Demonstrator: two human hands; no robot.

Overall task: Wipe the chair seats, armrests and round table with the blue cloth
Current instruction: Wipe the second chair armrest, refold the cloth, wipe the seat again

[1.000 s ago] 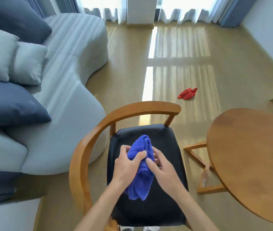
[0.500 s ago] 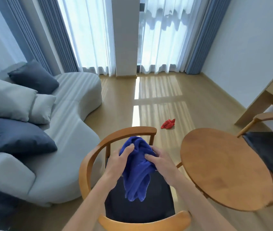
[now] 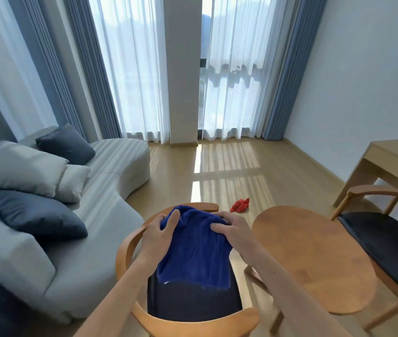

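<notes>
The blue cloth (image 3: 194,249) hangs spread between both hands above the near chair. My left hand (image 3: 159,235) grips its upper left edge and my right hand (image 3: 232,231) grips its upper right edge. Under it is the near chair's black seat (image 3: 193,302), ringed by a curved wooden armrest (image 3: 129,249). To the right stands the round wooden table (image 3: 314,259). A second chair with a black seat (image 3: 385,244) and wooden armrest (image 3: 382,190) sits at the far right.
A red cloth (image 3: 240,205) lies on the wooden floor beyond the near chair. A grey sofa (image 3: 91,215) with several cushions fills the left side. A light wooden desk (image 3: 392,159) stands against the right wall. Curtains cover the windows ahead.
The view has tilted up to take in the room. Both hands lifted the blue cloth off the seat and pulled it wider apart, so it now hangs more spread out.
</notes>
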